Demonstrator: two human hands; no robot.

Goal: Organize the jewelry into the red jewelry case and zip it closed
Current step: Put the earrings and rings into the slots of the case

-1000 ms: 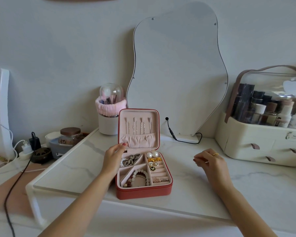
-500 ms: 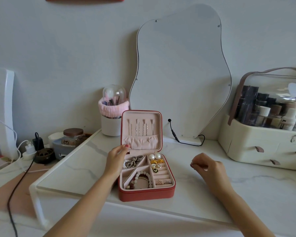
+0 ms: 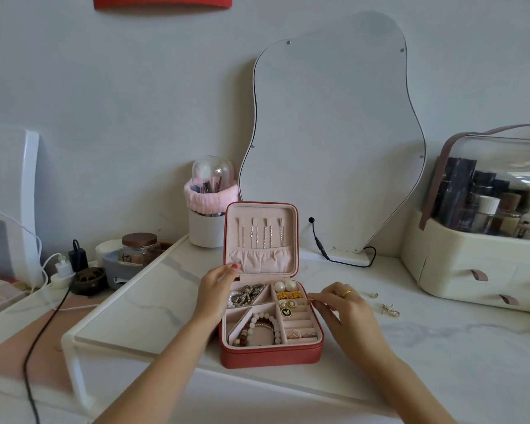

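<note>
The red jewelry case lies open on the white marble shelf, its pink lid upright with several pins hung in it. The tray compartments hold a silver chain, pearl earrings, gold pieces and a bead bracelet. My left hand grips the case's left side at the hinge, one fingertip on the lid's lower corner. At the case's right rim, my right hand pinches something tiny above the ring rolls. Two small gold pieces lie loose on the marble to the right.
A wavy mirror leans on the wall behind the case, its black cable trailing beside it. A brush holder stands at back left. A cream cosmetics organizer fills the right. Left of the shelf sit a jar, chargers and cords.
My right hand has moved left from the marble to the case's right rim with fingertips pinched, uncovering two loose gold pieces. My left hand has stayed on the case.
</note>
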